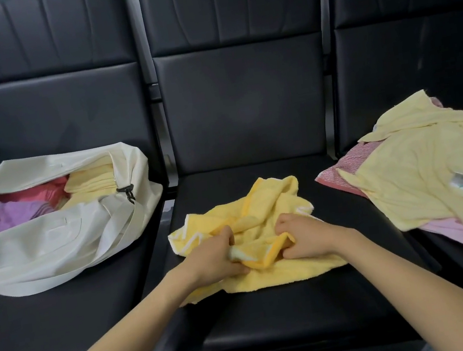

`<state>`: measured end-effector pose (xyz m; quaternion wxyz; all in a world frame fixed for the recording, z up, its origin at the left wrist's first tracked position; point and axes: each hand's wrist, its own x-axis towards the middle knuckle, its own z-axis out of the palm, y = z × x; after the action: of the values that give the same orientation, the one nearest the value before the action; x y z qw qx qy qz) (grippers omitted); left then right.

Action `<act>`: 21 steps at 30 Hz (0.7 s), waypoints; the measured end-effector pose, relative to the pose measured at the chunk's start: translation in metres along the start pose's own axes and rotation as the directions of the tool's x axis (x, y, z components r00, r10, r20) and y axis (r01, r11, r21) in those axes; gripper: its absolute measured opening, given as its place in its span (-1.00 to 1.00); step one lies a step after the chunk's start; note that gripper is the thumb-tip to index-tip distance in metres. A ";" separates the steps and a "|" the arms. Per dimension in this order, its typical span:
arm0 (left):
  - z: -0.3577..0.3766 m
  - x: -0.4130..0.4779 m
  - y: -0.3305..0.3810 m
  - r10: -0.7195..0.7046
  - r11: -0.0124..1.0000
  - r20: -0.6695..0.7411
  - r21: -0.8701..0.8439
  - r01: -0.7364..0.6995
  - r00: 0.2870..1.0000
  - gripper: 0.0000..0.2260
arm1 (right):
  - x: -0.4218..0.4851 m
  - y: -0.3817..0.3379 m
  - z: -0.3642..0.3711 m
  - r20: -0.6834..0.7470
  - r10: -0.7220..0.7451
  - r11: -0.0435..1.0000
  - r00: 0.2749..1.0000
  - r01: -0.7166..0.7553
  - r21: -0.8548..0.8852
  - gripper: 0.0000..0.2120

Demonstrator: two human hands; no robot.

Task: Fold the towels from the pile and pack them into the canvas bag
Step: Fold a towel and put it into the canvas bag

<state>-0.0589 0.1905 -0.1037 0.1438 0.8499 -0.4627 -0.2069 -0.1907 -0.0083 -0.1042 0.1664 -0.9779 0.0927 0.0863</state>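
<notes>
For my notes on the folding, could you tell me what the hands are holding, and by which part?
The left hand and right hand both grip the crumpled yellow towel by its bunched near edge.

Both bare forearms reach forward from the bottom corners and converge toward centre. Left hand (215, 256) is back-up, fingers curled under, thumb on the near side, pinching a bunched edge of the yellow towel (262, 209). Right hand (302, 238) is knuckles-up, fingers curled in, gripping the same edge just beside the left. The hands are close together but not touching, wrists roughly straight.
</notes>
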 end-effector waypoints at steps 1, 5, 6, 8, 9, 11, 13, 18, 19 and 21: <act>0.000 -0.001 0.000 -0.022 0.998 0.015 0.053 0.021 1.000 -0.43 | 0.000 0.000 0.000 0.001 0.024 0.999 1.000 -0.024 0.021 -0.80; -0.001 -0.004 -0.005 -0.111 0.933 0.053 0.349 0.086 0.992 -0.21 | 0.002 0.003 -0.001 0.074 0.113 0.994 0.991 -0.112 -0.019 -0.44; -0.002 -0.004 -0.005 -0.131 0.914 0.054 0.392 0.100 0.990 -0.18 | 0.002 0.003 -0.002 0.073 0.124 0.992 0.990 -0.121 -0.040 -0.44; -0.002 -0.003 -0.008 -0.153 0.890 0.057 0.442 0.112 0.987 -0.05 | 0.002 0.002 -0.001 0.054 0.092 0.994 0.994 -0.088 -0.067 -0.49; -0.002 -0.001 -0.010 -0.134 0.883 0.058 0.460 0.092 0.989 0.04 | 0.001 0.002 0.000 0.048 0.067 0.996 0.997 -0.064 -0.066 -0.55; -0.001 0.003 -0.015 -0.046 0.887 0.067 0.462 0.010 0.997 0.18 | -0.002 0.000 0.002 0.042 0.047 0.998 0.998 -0.046 -0.033 -0.63; -0.002 0.006 -0.018 -0.027 0.916 0.078 0.402 -0.007 0.997 0.23 | -0.007 0.001 0.002 0.061 0.065 0.998 0.996 -0.067 0.021 -0.50; -0.001 0.008 -0.011 -0.043 0.931 0.025 0.365 0.031 0.999 -0.07 | -0.015 0.006 0.002 0.063 0.154 0.988 0.986 -0.154 -0.012 -0.22; -0.001 0.007 -0.011 -0.057 0.947 0.018 0.318 0.048 0.998 -0.18 | -0.016 0.005 0.003 0.048 0.154 0.988 0.987 -0.155 0.015 -0.32; 0.002 0.003 -0.011 -0.070 0.971 -0.009 0.227 0.070 0.998 -0.31 | -0.019 0.003 0.005 0.003 0.122 0.992 0.992 -0.122 0.022 -0.62</act>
<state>-0.0504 0.1935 -0.1112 0.0382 0.8766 -0.4532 -0.1573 -0.2098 -0.0061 -0.1059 0.1717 -0.9684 0.1532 0.0961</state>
